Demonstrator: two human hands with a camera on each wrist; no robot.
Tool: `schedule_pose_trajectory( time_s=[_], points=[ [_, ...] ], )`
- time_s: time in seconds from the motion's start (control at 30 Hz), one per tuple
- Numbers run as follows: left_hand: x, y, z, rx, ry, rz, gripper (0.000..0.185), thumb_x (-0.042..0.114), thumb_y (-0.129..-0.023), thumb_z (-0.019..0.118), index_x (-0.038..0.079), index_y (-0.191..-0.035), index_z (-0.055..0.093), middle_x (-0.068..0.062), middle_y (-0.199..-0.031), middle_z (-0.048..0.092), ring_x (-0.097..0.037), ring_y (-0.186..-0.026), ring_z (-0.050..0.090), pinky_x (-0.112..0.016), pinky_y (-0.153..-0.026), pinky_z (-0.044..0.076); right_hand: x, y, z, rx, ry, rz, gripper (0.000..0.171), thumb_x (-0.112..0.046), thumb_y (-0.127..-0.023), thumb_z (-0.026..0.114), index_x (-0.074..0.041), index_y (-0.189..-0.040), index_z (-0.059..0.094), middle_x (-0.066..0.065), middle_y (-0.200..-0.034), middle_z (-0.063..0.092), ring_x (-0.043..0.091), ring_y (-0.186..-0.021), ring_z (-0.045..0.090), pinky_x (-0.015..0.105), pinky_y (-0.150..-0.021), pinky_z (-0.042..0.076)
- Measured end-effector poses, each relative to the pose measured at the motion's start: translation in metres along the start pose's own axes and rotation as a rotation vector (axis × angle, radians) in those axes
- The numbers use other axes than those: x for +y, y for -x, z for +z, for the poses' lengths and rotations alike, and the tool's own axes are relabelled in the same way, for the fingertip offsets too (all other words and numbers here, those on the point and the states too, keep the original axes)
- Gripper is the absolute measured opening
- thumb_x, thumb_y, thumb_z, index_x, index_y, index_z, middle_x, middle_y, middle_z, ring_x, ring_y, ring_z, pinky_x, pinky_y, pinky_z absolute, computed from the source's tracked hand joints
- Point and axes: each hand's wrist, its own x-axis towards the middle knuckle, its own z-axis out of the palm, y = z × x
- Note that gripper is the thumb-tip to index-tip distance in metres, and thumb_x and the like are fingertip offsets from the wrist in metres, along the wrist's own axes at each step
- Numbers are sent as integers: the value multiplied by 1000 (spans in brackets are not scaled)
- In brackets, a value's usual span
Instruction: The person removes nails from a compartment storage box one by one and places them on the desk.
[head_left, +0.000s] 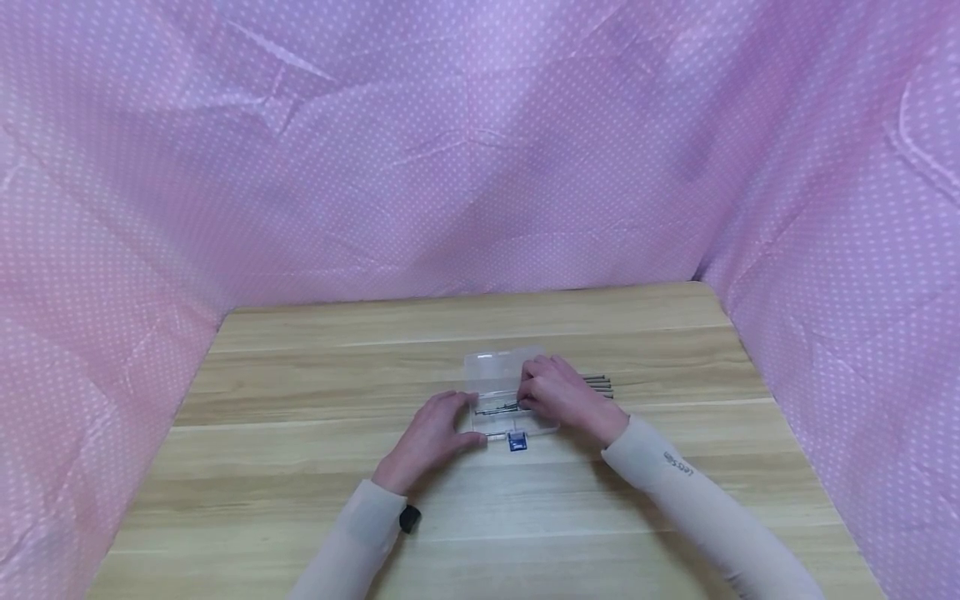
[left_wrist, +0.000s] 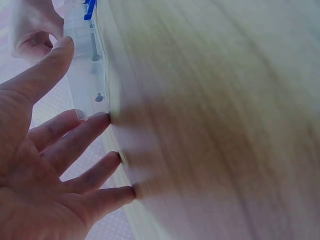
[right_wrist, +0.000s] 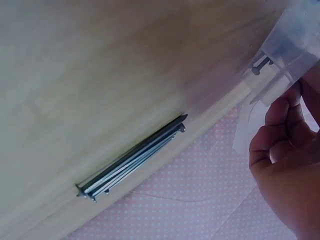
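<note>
The clear box [head_left: 542, 431] sits on the table [head_left: 322, 392] between the two hands, with its see-through lid [head_left: 489, 372] folded back on the far side. It looks like thin, hard plastic, so it should be light and could slide with a small bump. A hard squeeze might bend or crack it, most of all where the lid joins. The best place to hold it is low on the side walls, not by the lid. A blue clip [head_left: 517, 442] is on the near side, and it looks stiff.

Some grey nails [head_left: 495, 410] lie inside the box. They look like metal, so they should be hard, smooth and a bit heavy for how thin they are. They may roll or slip, and the tips could poke. Pinching one around the middle should work well.

The left hand [head_left: 431, 432] holds the left end of the box, with the thumb on the near side and fingertips at the end. The right hand [head_left: 562, 393] is over the right part, fingers curled; I can't tell if it has a nail.

Just past that hand, a bunch of long nails [right_wrist: 132, 159] lies side by side on the table. Pink spotted cloth [head_left: 375, 167] hangs around.
</note>
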Motion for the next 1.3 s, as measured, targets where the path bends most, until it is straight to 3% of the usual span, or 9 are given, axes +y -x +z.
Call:
schedule_pose_trajectory(
  time_s=[0.33,0.7,1.13,1.3],
  points=[
    [1,1,1,-3,-6,-2,70,39,-83,88,8,-140,63,-16,-142,61,-38,-137,50,-55,-116,40,2,7,0,54,-85,-51,4,-15,-93,77,-13,-94,80,-4,-91,60,14,-85,55,33,-79,51],
    [2,1,1,-9,-11,-21,71,39,-82,88,9,-141,62,-15,-144,60,-37,-138,49,-55,-117,39,1,13,0,35,-172,35,5,-16,-95,76,-16,-98,80,-8,-95,58,10,-88,55,33,-84,53],
    [3,2,3,-4,-8,-53,72,38,-82,88,10,-143,61,-15,-145,58,-37,-139,48,-55,-117,39,0,16,-8,76,-150,-2,3,-16,-95,76,-14,-96,79,-5,-98,69,13,-95,63,37,-92,55],
    [3,2,4,1,-3,-46,72,38,-83,88,10,-143,61,-15,-145,59,-37,-139,49,-56,-117,39,0,20,-13,96,-175,29,5,-14,-93,78,-13,-98,78,-4,-100,70,14,-96,65,37,-93,56]
  ],
)
